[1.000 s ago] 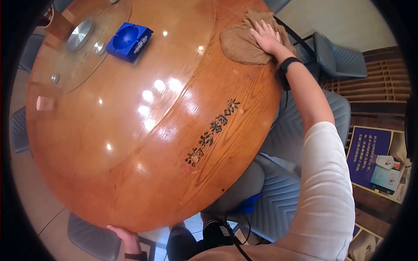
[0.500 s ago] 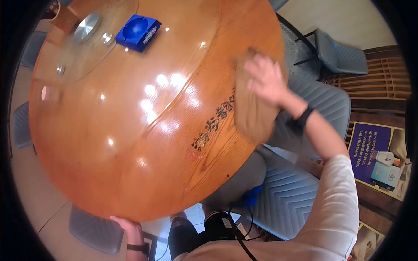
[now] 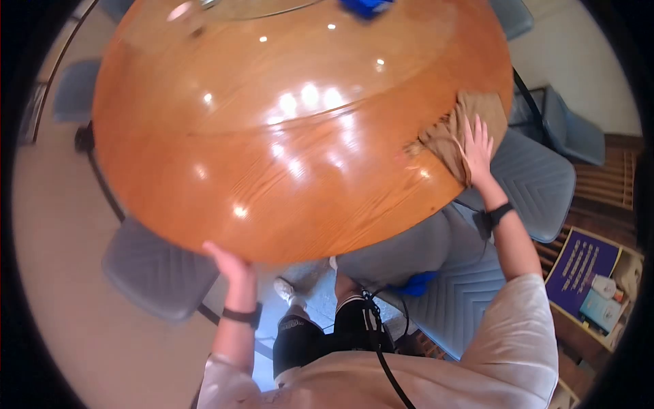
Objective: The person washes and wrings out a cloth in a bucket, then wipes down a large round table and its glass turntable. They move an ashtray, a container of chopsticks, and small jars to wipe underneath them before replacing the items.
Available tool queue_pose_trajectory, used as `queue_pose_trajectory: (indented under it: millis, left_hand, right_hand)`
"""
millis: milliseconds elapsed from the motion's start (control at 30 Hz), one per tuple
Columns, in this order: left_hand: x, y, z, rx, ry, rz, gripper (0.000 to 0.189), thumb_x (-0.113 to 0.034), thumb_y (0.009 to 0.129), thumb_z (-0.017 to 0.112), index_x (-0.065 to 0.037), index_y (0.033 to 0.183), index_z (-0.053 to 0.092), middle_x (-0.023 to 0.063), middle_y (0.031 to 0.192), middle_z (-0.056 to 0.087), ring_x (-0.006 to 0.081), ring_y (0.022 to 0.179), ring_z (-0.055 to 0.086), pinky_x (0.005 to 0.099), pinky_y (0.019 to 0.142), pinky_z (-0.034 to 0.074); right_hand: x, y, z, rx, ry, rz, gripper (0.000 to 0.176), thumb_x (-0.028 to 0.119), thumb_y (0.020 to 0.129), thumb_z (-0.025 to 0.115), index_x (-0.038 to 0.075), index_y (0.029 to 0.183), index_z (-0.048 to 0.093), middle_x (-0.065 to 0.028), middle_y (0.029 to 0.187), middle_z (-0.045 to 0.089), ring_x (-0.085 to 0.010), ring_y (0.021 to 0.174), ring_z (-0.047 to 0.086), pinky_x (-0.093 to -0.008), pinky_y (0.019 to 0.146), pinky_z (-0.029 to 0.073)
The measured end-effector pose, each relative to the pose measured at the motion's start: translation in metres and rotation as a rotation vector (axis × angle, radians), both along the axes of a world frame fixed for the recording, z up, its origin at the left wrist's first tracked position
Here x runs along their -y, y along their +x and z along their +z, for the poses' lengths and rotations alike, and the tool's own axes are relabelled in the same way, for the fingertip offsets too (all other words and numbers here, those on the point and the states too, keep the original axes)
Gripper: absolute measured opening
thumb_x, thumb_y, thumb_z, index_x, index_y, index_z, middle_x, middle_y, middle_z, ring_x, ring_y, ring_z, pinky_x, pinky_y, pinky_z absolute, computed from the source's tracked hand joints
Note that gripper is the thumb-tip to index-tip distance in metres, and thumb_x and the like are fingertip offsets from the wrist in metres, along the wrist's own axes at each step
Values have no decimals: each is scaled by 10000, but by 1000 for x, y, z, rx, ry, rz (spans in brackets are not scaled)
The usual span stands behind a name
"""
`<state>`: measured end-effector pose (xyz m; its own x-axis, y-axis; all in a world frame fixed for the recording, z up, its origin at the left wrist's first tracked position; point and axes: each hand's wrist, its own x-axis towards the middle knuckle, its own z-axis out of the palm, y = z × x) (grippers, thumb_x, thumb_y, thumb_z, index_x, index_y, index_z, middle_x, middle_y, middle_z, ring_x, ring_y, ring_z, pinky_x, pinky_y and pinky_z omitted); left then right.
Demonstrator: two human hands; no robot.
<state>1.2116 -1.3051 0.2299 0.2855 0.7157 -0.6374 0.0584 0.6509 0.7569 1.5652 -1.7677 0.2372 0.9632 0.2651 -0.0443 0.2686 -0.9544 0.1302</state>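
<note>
My right hand (image 3: 478, 151) lies flat with fingers stretched on a bunched brown cloth (image 3: 480, 105), near the right edge of the round wooden table (image 3: 184, 163). The cloth is wrinkled into folds on its left side and covers most of the dark printed marking on the tabletop; only its reddish end (image 3: 407, 155) shows. At the near edge of the table, my left hand (image 3: 234, 264) touches the rim with an outstretched finger or thumb; its other fingers are partly hidden.
A blue ashtray-like square dish (image 3: 366, 5) sits at the far side, cut by the frame. Grey padded chairs (image 3: 160, 269) surround the table, one (image 3: 531, 184) close by my right arm. A purple poster board (image 3: 582, 269) stands at right. A black cable (image 3: 381, 341) hangs before me.
My view has turned and shifted, so the table's far items sit higher. The cloth is now bunched over the marking, with my right hand nearer its right side. My left hand stays at the rim.
</note>
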Motion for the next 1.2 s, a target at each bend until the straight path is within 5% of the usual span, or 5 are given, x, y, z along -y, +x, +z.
queue_pose_trajectory:
  millis: [267, 400, 767, 1033, 1200]
  left_hand:
    - [-6, -97, 31, 75, -334, -326, 926, -635, 950, 545, -155, 1604, 99, 155, 1644, 118, 329, 1449, 296, 500, 1095, 342]
    - [-23, -273, 15, -10, -587, -519, 646, -442, 986, 598, -116, 1502, 387, 117, 1522, 399, 283, 1368, 433, 446, 1074, 393]
    - [-163, -622, 9, -339, -514, 42, 474, -439, 1011, 495, -97, 1338, 499, 134, 1342, 577, 297, 1177, 607, 429, 922, 507]
    - [-274, -627, -43, -298, -564, 322, 476, -446, 1025, 446, -96, 1348, 447, 126, 1186, 630, 298, 1052, 642, 445, 880, 543]
    - [-354, -570, 8, -63, -505, 217, 495, -425, 1043, 425, -86, 1403, 421, 135, 1301, 585, 294, 1114, 617, 427, 895, 533]
  right_hand:
    - [-164, -175, 0, -99, -1, 6, 763, 607, 980, 450, 223, 1599, 221, -172, 1657, 122, -421, 1518, 100, -663, 1163, 141]
    - [-275, -231, -7, -176, 54, -142, 771, 640, 984, 403, 265, 1610, 156, -175, 1663, 97, -412, 1524, 86, -690, 1151, 124]
    - [-494, -263, -28, -429, 314, -405, 663, 558, 1016, 322, 372, 1605, 80, -135, 1680, -84, -423, 1529, -84, -701, 1149, -25]
    - [-492, -251, -27, -587, 507, -415, 597, 528, 1022, 331, 344, 1583, 242, -128, 1684, -41, -388, 1539, -60, -707, 1149, -1]
    - [-476, -283, -7, -920, 1333, -440, 541, 424, 1069, 346, 95, 1497, 377, -166, 1544, 387, -372, 1417, 371, -488, 1144, 340]
